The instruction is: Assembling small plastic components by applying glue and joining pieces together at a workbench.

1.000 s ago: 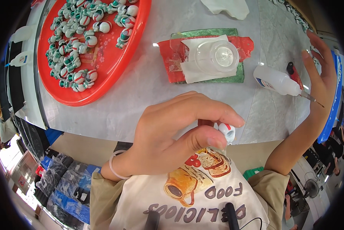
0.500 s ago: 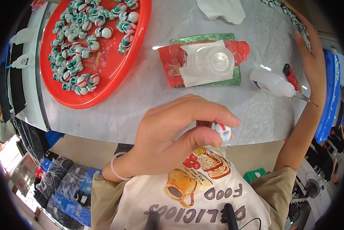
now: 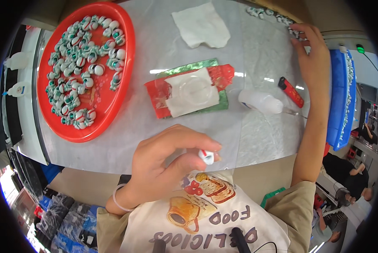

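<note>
White shell (image 3: pixel 206 157): two-handed handling

Left hand (image 3: pixel 152 158) pinches it over the near edge of the bench (image 3: pixel 260 130); keep pressure light. Right hand (image 3: pixel 312 44) is at small pieces (image 3: pixel 261 14), far-right corner; its grip cannot be told. Separate gently.

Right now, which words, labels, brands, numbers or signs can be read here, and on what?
Cream garment front: large, dark, upside-down lettering, legible, but I won't copy it; smaller lettering beside the printed mug is too small to read.
Blue-tipped bottle, far left: label too small.
Red lighter: marks too small.
</note>
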